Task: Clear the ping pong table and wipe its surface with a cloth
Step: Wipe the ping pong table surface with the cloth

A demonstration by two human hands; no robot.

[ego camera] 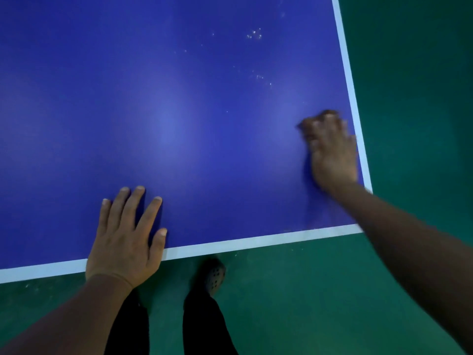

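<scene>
The blue ping pong table (179,111) with white edge lines fills most of the head view; its near right corner is in sight. My left hand (125,239) lies flat on the near edge with its fingers spread and nothing in it. My right hand (332,152) is blurred and presses down near the right edge line. Its fingers curl over a small dark cloth (305,124), of which only a scrap shows past the fingertips. White specks (254,34) dot the surface further up the table on the right.
Green floor (409,85) runs along the right side and the near end of the table. My dark trouser legs and one shoe (216,278) stand just below the near edge.
</scene>
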